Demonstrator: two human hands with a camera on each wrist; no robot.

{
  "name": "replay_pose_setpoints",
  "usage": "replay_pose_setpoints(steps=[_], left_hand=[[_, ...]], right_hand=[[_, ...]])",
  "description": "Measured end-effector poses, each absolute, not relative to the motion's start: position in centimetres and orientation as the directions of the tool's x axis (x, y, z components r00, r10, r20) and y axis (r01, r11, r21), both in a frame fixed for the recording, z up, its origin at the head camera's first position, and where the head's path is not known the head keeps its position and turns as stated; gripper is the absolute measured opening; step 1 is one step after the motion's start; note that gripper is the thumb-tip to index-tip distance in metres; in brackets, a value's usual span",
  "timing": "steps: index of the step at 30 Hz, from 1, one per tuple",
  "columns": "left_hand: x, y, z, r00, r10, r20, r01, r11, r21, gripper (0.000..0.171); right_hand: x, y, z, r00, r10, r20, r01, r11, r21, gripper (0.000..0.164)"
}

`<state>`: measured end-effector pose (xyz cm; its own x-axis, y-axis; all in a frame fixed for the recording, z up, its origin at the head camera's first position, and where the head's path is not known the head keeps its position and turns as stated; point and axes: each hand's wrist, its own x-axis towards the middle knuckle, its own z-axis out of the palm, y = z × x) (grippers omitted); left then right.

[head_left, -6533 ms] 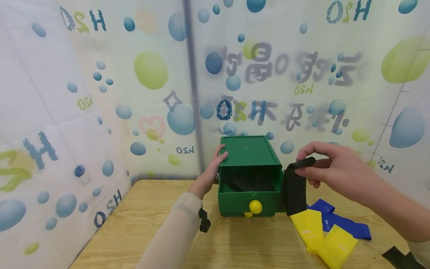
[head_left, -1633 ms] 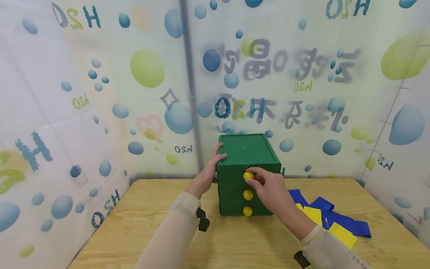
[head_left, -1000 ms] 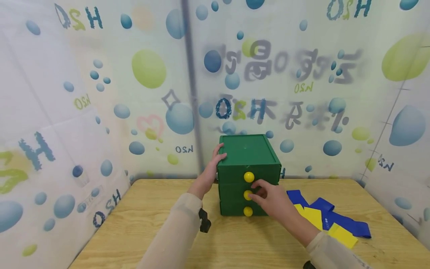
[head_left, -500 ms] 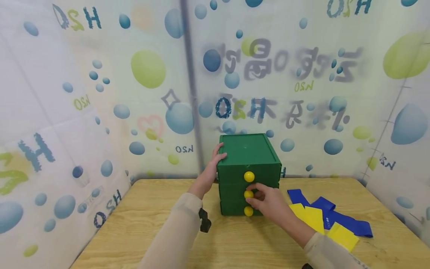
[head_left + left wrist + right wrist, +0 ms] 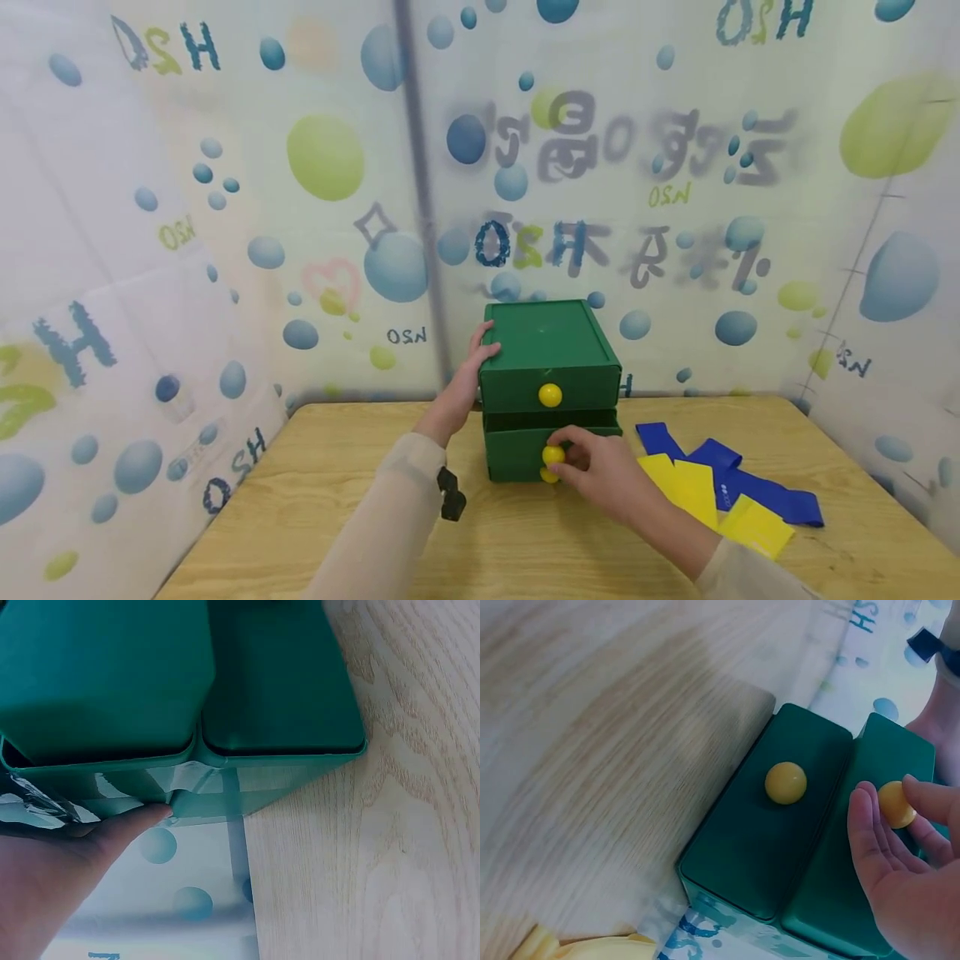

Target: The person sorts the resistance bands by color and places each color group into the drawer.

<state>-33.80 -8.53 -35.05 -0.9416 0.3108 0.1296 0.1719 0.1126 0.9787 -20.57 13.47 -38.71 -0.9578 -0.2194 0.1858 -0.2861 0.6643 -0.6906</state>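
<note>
A green drawer cabinet (image 5: 551,333) with yellow ball knobs stands at the back of the table. My right hand (image 5: 611,471) pinches the knob (image 5: 895,804) of the middle drawer (image 5: 513,454) between thumb and fingers. That drawer sticks out partway, with a dark gap above its front. The top drawer (image 5: 510,390) is flush in the cabinet. My left hand (image 5: 457,400) presses against the cabinet's left side, its fingertips at the top edge. In the right wrist view the bottom drawer's knob (image 5: 785,783) is fully seen; the head view shows only part of it.
Flat yellow bands (image 5: 693,483) and blue bands (image 5: 776,498) lie on the wooden table (image 5: 352,467) to the right of the cabinet. A printed curtain (image 5: 330,250) hangs right behind the table.
Earlier my right hand held a black band beside the open top drawer. That drawer was pushed in, then my right hand moved down to the middle knob and pulled that drawer partway out.
</note>
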Motion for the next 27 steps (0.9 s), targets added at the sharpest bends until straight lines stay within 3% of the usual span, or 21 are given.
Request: replay_pose_setpoints(steps=[27], left_hand=[[-33.7, -8.9, -34.9, -0.943, 0.325, 0.069, 0.118, 0.136, 0.984, 0.065]], right_hand=[[-14.6, 15.2, -38.6, -0.896, -0.444, 0.032, -0.330, 0.615, -0.716, 0.024]])
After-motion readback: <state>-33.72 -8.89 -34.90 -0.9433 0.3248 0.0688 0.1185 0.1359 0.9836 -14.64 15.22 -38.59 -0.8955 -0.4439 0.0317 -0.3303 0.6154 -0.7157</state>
